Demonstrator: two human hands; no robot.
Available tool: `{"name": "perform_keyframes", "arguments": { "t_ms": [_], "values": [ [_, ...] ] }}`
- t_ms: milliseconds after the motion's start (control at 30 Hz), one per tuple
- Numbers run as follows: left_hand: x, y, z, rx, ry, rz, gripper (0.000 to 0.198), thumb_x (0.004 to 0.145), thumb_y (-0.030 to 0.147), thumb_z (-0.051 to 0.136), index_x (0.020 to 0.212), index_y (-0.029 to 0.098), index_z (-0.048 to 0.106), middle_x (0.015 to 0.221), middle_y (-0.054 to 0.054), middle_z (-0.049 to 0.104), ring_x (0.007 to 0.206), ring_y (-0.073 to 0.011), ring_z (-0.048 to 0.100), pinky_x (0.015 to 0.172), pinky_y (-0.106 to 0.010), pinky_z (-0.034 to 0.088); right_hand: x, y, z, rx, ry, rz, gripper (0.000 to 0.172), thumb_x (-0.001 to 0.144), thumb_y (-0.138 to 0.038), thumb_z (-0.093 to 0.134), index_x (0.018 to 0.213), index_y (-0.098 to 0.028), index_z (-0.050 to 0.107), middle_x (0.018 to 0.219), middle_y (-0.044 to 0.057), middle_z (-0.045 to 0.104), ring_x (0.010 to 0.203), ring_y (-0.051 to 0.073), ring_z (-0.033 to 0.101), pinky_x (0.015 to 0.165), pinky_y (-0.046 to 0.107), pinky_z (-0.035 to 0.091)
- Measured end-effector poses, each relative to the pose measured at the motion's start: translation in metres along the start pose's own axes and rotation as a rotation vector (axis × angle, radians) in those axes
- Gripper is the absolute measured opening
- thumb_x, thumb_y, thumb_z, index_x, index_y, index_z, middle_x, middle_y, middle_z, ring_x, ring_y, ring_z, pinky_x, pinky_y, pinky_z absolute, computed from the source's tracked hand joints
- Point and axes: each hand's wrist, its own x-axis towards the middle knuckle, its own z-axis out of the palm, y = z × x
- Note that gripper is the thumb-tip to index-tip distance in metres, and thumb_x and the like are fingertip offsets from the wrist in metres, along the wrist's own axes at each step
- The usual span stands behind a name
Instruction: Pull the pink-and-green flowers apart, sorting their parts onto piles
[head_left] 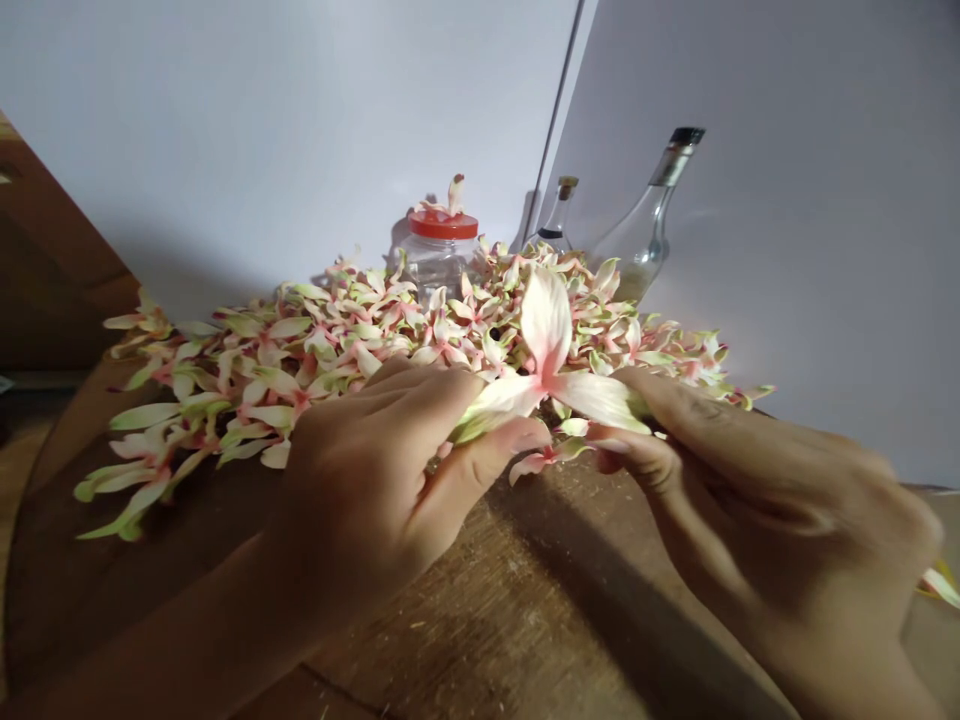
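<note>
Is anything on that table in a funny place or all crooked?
Yes! What looks like a flower lies on the red lid of the jar, above the big heap. The tall bottle looks tilted too, though the camera may be bending it.

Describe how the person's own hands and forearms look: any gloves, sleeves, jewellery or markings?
The left hand and right hand are both bare and ungloved. The left forearm shows no sleeve, watch or band. I see no rings, though some fingers are partly hidden. Faint creases show on the right index finger; no clear markings or cables.
</note>
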Motion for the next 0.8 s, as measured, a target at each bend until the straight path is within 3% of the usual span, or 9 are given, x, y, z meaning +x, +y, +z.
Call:
{"name": "perform_keyframes", "arguments": {
  "t_ms": [167, 300, 433, 600, 800],
  "values": [
    [0.0, -0.002, 0.002, 0.03, 0.033, 0.032, 0.03, 0.099, 0.032, 0.052, 0.074, 0.022, 0.066, 0.058, 0.002, 0.058, 0.052, -0.0126, 0.051, 0.056, -0.028, 0.04, -0.003, 0.004, 0.001, -0.101, 0.033, -0.034, 0.038, 0.088, -0.023, 0.072, 0.124, -0.037, 0.071, 0.082, -0.002, 0.078, 0.066, 0.02, 0.073, 0.058, 0.032, 0.059],
    [0.0, -0.004, 0.004, -0.031, 0.001, -0.005, 0.024, 0.098, 0.029, 0.054, 0.078, 0.023, 0.066, 0.065, 0.003, 0.064, 0.06, -0.0131, 0.06, 0.061, -0.027, 0.046, -0.005, 0.006, 0.001, -0.145, 0.051, -0.014, 0.033, 0.088, -0.028, 0.073, 0.12, -0.036, 0.073, 0.077, -0.002, 0.077, 0.06, 0.018, 0.07, 0.056, 0.032, 0.058],
    [-0.002, -0.001, 0.006, -0.066, -0.007, -0.023, 0.033, 0.098, 0.029, 0.054, 0.065, 0.023, 0.061, 0.058, 0.003, 0.06, 0.055, -0.0127, 0.058, 0.06, -0.027, 0.047, -0.004, 0.004, 0.002, -0.119, 0.05, 0.022, 0.025, 0.09, -0.03, 0.072, 0.113, -0.037, 0.075, 0.07, -0.005, 0.075, 0.055, 0.015, 0.067, 0.056, 0.03, 0.058],
    [-0.002, 0.007, 0.003, -0.137, -0.006, -0.096, 0.036, 0.099, 0.026, 0.05, 0.066, 0.023, 0.063, 0.059, 0.004, 0.064, 0.053, -0.0116, 0.058, 0.059, -0.026, 0.048, -0.004, 0.0, 0.006, -0.065, 0.061, 0.054, 0.026, 0.09, -0.028, 0.071, 0.113, -0.038, 0.075, 0.076, -0.004, 0.077, 0.06, 0.016, 0.068, 0.061, 0.031, 0.058],
    [0.0, 0.007, 0.002, -0.262, -0.03, -0.154, 0.039, 0.1, 0.024, 0.047, 0.063, 0.021, 0.06, 0.058, 0.004, 0.063, 0.051, -0.0099, 0.056, 0.055, -0.022, 0.046, -0.003, -0.011, 0.015, 0.037, 0.054, 0.151, 0.013, 0.093, -0.031, 0.067, 0.098, -0.032, 0.079, 0.074, -0.002, 0.075, 0.058, 0.015, 0.065, 0.055, 0.028, 0.053]
  ]
}}
